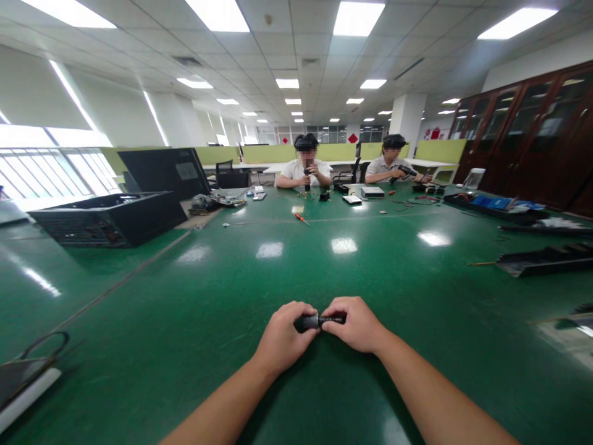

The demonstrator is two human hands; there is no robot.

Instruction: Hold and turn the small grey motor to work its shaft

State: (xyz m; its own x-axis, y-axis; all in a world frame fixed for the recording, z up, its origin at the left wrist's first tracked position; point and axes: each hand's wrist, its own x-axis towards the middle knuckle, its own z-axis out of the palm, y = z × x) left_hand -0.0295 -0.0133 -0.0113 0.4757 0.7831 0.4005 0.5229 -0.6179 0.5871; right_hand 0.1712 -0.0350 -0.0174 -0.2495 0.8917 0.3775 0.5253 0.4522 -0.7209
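Observation:
Both my hands meet over the near middle of the green table (pixel 343 272). My left hand (pixel 283 337) is closed around the thicker end of a small black cylindrical tool (pixel 317 321). My right hand (pixel 354 323) pinches the tool's thinner right end. The tool lies level between the two hands, just above the tabletop. Most of it is hidden by my fingers.
An open black computer case (pixel 111 217) and a dark monitor (pixel 163 173) stand at the left. Black metal panels (pixel 546 259) lie at the right. An orange screwdriver (pixel 301 217) lies mid-table. Two people sit at the far end, holding tools. A cable and flat device (pixel 28 371) rest near left.

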